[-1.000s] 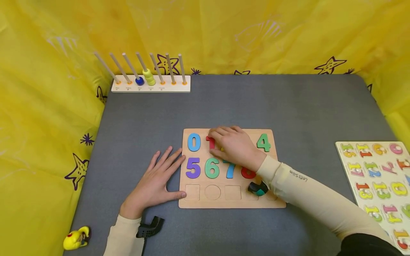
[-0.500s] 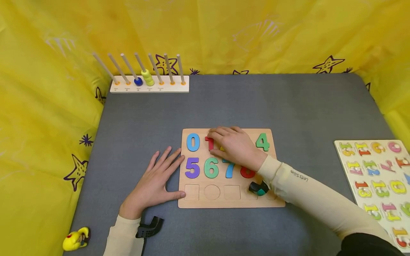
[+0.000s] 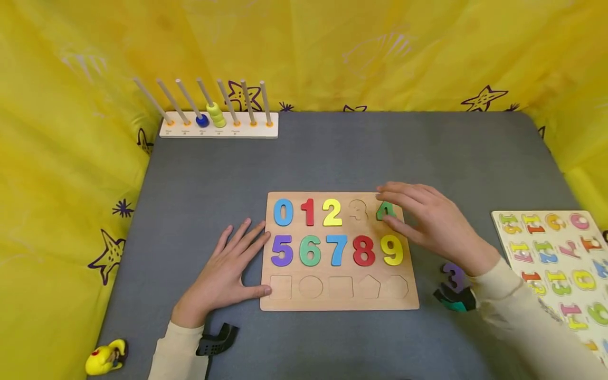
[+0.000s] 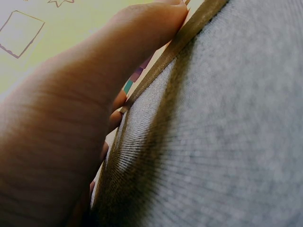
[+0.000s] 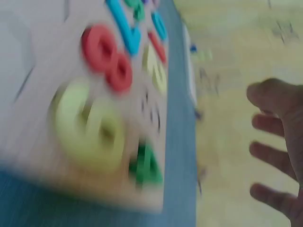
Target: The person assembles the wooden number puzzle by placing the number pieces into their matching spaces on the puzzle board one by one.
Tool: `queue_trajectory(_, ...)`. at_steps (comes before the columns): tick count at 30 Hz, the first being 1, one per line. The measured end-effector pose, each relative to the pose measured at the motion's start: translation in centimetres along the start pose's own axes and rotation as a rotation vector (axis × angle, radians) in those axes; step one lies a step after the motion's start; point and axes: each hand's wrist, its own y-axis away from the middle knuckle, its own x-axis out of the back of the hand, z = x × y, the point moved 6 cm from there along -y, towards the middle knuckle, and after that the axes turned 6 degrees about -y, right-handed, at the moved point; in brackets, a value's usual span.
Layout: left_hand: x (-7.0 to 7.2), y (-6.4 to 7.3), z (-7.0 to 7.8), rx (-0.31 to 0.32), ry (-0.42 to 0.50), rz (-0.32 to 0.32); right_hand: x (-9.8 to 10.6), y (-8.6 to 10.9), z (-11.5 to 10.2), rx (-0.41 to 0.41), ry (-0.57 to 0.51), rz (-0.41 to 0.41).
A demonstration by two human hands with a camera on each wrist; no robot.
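Note:
A wooden number board lies on the grey table, with coloured digits in two rows. A 3-shaped recess is bare between the yellow 2 and the green 4. My left hand rests with fingers spread, fingertips and thumb at the board's left edge. My right hand is over the board's right edge, thumb and fingers apart, overlapping part of the 4. Nothing lies between its fingers in the right wrist view. A purple 3 lies right of the board, partly hidden by the wrist strap.
Along the board's front runs a row of bare shape recesses. A second number puzzle lies at the right, partly behind the sleeve. A peg stand with a few beads stands at the back left. A yellow toy sits front left.
My right hand has left the red 1 and moved right to the board's right edge, uncovering the 2, 9 and bare recesses. My left hand stays at the board's edge.

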Motion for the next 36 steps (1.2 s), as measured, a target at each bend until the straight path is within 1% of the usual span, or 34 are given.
queue_trajectory(2,0.0,-0.1,0.0,0.000,-0.002,-0.004,1.3,2.4,0.6,-0.019,-0.002,0.017)
queue_trajectory(4,0.0,-0.1,0.0,-0.001,-0.006,-0.007,2.1,4.9,1.2,-0.040,-0.018,0.030)
queue_trajectory(6,0.0,-0.1,0.0,-0.001,-0.015,-0.009,2.5,7.3,1.8,-0.094,-0.037,0.003)
queue_trajectory(11,0.1,0.2,-0.1,-0.002,-0.019,0.010,1.7,12.8,2.7,-0.190,-0.068,-0.074)
queue_trajectory(15,0.0,0.2,-0.2,-0.004,-0.018,0.012,0.9,15.9,2.9,-0.190,-0.093,-0.067)
queue_trajectory(18,-0.2,0.1,-0.2,-0.007,-0.021,0.003,0.4,17.5,3.1,-0.191,-0.109,-0.062)
queue_trajectory(21,-0.1,-0.1,-0.1,-0.012,-0.022,0.002,-0.1,18.4,3.2,-0.185,-0.105,-0.050)
queue_trajectory(26,0.0,-0.1,0.0,-0.016,-0.023,0.008,-0.4,18.5,3.1,-0.179,-0.064,-0.020)
queue_trajectory(29,0.1,0.0,0.0,-0.012,-0.023,0.008,-0.4,18.0,3.1,-0.182,-0.058,-0.017)
queue_trajectory(32,0.1,0.1,0.0,-0.004,-0.021,0.005,-0.4,17.2,3.1,-0.188,-0.059,-0.037)
queue_trajectory(36,0.0,0.0,0.0,-0.005,-0.012,0.003,-0.5,15.5,2.9,-0.169,-0.053,-0.079)
